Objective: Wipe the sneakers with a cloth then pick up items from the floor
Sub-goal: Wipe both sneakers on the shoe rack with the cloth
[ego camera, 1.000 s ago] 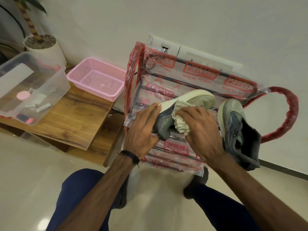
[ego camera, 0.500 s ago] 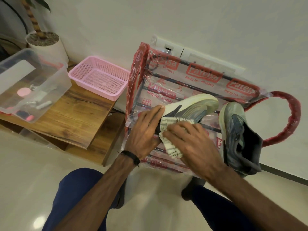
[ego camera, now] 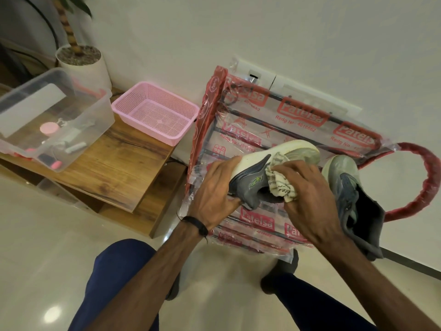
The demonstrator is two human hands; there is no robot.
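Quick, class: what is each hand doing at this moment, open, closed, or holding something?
Left hand: grips the heel end of the sneaker.
Right hand: holds the cloth, bunched against the sneaker's side.

"Patelsa" on plastic wrap [ego camera: 303,114]

Grey sneaker [ego camera: 253,180] tilted sideways, crumpled cloth [ego camera: 281,185] against it
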